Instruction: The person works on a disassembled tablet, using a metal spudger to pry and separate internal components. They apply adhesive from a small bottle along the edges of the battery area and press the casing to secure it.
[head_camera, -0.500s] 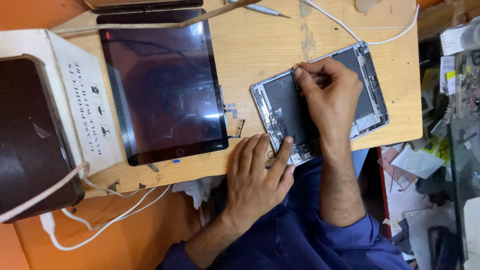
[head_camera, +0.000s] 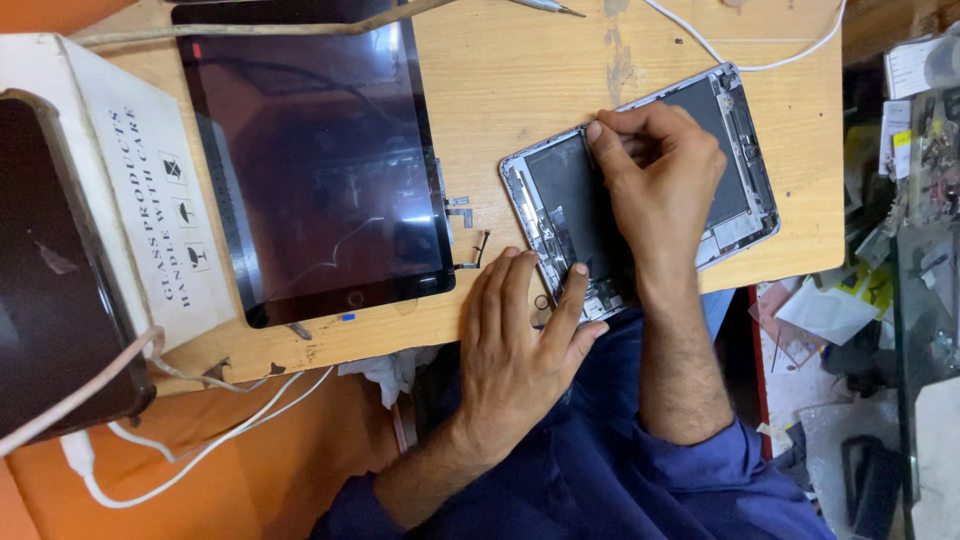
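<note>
Bare hands (head_camera: 660, 190) press opened metal tablet shell (head_camera: 745, 215).

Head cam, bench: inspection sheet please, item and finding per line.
Surface: wooden table, scuffed, bare in the middle.
Job's things: opened tablet shell, insides exposed; detached black screen panel lying flat beside it.
Clutter: white box at left; small loose parts between panel and shell.
Grippers: left hand flat, pressing the shell's near corner; right hand pinching inside the shell, what it grips is hidden.
Cables: white cable at top; white cable off the front edge.
Surroundings: papers and debris on floor at right.
</note>
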